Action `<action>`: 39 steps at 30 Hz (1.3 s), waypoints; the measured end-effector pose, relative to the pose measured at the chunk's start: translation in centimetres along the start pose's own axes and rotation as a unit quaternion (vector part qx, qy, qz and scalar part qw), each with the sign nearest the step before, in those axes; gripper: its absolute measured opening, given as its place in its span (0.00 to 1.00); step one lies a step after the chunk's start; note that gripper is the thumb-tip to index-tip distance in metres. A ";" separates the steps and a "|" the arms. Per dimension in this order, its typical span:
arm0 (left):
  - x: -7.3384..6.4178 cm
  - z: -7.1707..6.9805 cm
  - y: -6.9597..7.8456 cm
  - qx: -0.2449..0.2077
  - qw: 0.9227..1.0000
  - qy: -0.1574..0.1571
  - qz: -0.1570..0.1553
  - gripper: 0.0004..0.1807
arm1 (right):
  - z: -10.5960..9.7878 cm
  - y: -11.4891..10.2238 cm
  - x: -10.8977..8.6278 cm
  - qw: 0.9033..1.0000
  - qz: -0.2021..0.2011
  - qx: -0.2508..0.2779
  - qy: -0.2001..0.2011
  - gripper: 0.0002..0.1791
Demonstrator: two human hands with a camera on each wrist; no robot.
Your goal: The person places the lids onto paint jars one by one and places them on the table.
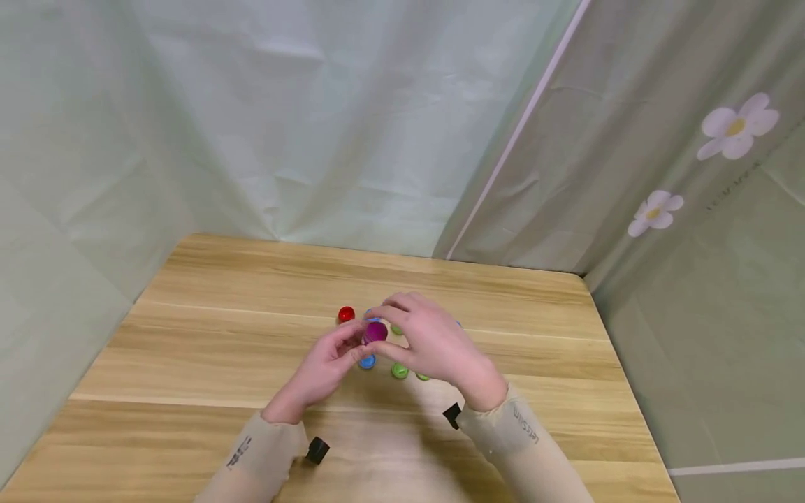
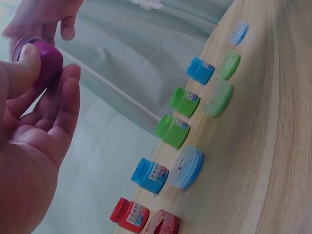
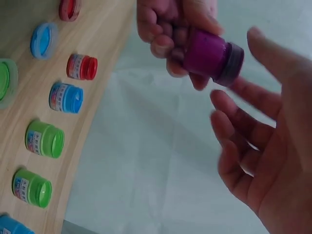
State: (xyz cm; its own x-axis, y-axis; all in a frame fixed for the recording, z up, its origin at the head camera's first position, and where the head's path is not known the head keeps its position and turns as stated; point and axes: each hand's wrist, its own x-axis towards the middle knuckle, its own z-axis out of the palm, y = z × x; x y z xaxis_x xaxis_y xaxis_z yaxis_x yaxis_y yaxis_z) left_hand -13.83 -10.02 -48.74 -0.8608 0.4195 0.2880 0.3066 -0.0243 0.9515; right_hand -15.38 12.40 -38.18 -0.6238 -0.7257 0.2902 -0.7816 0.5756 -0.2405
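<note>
Left hand (image 1: pixel 330 360) is grasping the purple jar (image 3: pixel 204 52), thumb on one side, fingers round the other. Right hand (image 3: pixel 282 136) isn't clamped on anything: thumb stands off the cap (image 3: pixel 229 66), fingers loosely bent just past it. Can't tell whether the index fingertip touches or is only near.

Jar is up off the desk (image 1: pixel 251 349), between both hands, cap end toward the right hand.

Step in hand, my read: uncapping. Beyond the hands a row stands upright, tops off as far as I can see: red jar (image 2: pixel 130 215), blue jar (image 2: pixel 150 175), two green jars (image 2: pixel 173 131), then another blue jar (image 2: pixel 201 70). Loose caps lie on the wrist side of that row: red cap (image 2: pixel 163 224), blue cap (image 2: pixel 186 168), two green caps (image 2: pixel 218 99), a second blue cap (image 2: pixel 239 33). Purple is the only one I see that looks capped.

Next move, I'd judge: bring right thumb and fingers round the cap, keep left grip firm, twist. Body looks smooth, so I'd watch for it spinning in the left fingers. Best kept off the desk, clear of the uncapped row below.

Jar looks: small, round, deep purple all through. Cap is darker, greyish at the rim, a bit wider than the body. No label on the faces I get. Fill level: can't call it.
</note>
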 end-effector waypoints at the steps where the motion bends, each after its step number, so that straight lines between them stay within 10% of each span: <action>1: 0.0 0.0 0.1 -0.003 1.000 0.005 -0.001 0.18 | 0.1 -0.1 0.0 1.000 0.013 -0.009 0.006 0.24; 6: 0.1 0.1 0.3 -0.016 1.000 0.018 -0.009 0.18 | 0.3 -0.4 0.2 0.998 0.041 -0.043 0.020 0.20; 18: 0.1 0.0 -0.1 0.007 1.000 0.004 -0.029 0.22 | -0.3 -0.5 0.4 0.999 -0.033 0.007 -0.035 0.20; 39: 0.1 0.3 0.2 -0.057 0.996 0.046 -0.054 0.21 | 0.5 -0.6 0.7 0.999 0.033 -0.023 -0.008 0.17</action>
State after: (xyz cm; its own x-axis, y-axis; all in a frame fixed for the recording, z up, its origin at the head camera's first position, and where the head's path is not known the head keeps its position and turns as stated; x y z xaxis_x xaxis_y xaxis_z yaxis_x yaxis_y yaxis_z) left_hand -13.78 -9.67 -48.57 -0.9214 0.3402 0.1879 0.1672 -0.0895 0.9819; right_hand -15.34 11.39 -38.34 -0.6736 -0.6915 0.2609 -0.7389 0.6383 -0.2159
